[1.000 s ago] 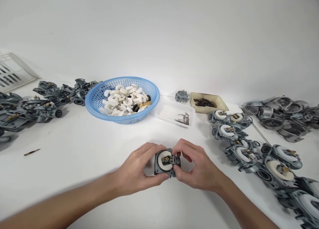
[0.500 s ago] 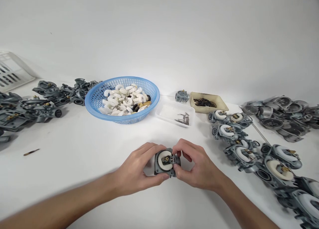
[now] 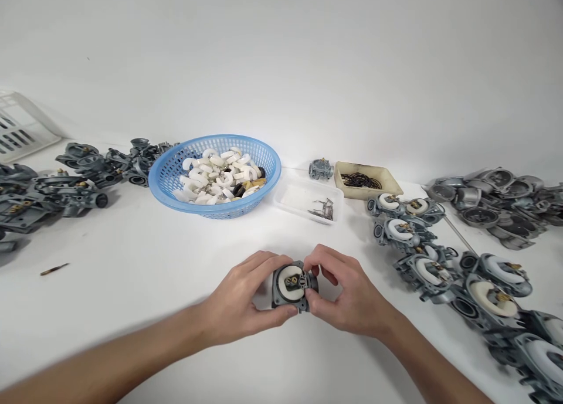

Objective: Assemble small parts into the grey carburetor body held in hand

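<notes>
A grey metal carburetor body (image 3: 277, 298) sits on the white table in front of me, its open face upward. Inside it lies a white C-shaped float (image 3: 286, 291) around two brass jets (image 3: 291, 281). My left hand (image 3: 240, 301) grips the body from the left, thumb at the near edge and fingers at the far edge. On the right, my right hand (image 3: 345, 292) closes thumb and fingertips around the float's hinge end. Whether a small pin is between those fingertips is hidden.
A blue basket (image 3: 215, 211) of floats stands behind, beside a clear tray (image 3: 290, 200) of small metal pins and a beige box (image 3: 389, 187) of black rings. Carburetors with floats (image 3: 426, 272) line the right; metal bowls (image 3: 501, 204) lie beyond. More carburetor bodies (image 3: 65, 193) and a screwdriver bit (image 3: 54, 270) are left.
Almost nothing differs. Both hands keep the same grip on the carburetor, and the whole view has shifted very slightly.
</notes>
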The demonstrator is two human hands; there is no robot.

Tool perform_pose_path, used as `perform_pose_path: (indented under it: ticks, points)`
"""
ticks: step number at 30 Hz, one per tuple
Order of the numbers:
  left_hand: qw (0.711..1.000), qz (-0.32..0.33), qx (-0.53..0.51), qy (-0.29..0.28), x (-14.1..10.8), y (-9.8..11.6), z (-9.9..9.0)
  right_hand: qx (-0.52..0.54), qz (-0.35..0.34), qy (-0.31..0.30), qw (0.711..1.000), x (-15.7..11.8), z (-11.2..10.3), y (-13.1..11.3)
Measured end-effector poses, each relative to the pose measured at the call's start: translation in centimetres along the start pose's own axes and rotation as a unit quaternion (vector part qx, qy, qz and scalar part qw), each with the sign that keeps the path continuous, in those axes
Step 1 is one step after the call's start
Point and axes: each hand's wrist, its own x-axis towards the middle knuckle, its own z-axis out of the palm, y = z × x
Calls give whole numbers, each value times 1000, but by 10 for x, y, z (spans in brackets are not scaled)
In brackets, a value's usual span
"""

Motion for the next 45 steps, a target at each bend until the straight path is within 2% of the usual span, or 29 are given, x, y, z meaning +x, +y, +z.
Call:
perform_pose_path:
  ticks: [28, 45]
  points:
    - [999, 18, 28, 11, 0, -2, -1, 4, -9, -13, 1000, -1, -1, -4]
    - [1000, 11, 11, 6, -2, -5, 0, -2, -9, -4, 1000, 0, 0, -2]
